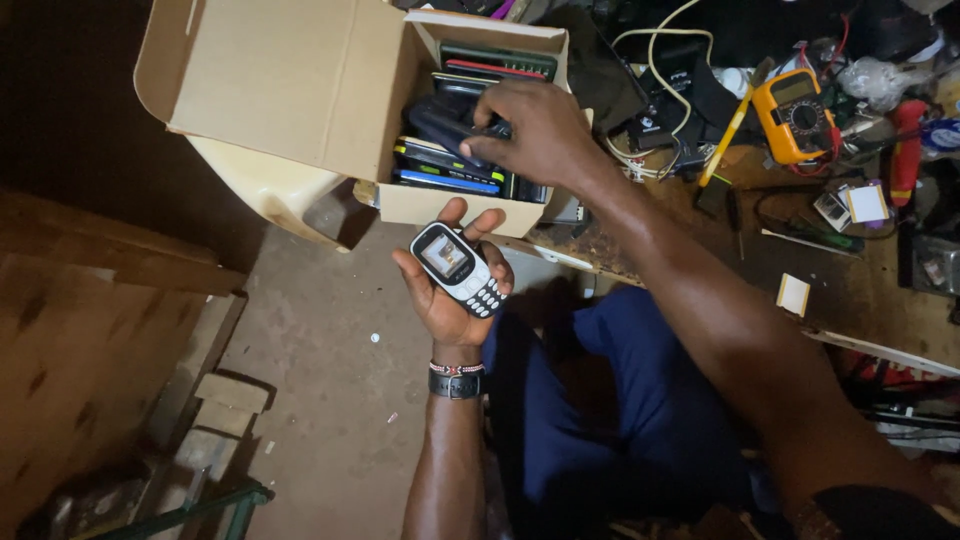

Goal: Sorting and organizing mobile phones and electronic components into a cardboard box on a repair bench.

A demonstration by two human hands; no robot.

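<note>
Cardboard is what your right hand (535, 130) is reaching into: an open box (300, 90) at the upper middle of the frame, its flaps folded back, packed with phones standing on edge. Your fingers there are curled around a dark phone (445, 125) near the top of the stack, pinching it by its edges, though how firmly they have closed I cannot tell. Just below the box, at the centre of the frame, your left hand (450, 295) lies palm up with a small button phone (458, 268) resting in it, screen up, the fingers bent loosely round its sides, not clamped. That phone looks light, stiff and smooth-cased, so it could slide off an open palm; I judge the long sides are the best place to grip it, keeping off the screen and keys. A banded wrist strap (456, 378) sits on your left wrist. At the upper right a cluttered workbench (850, 290) carries a yellow meter (797, 115) and tangled cables (660, 60).
</note>
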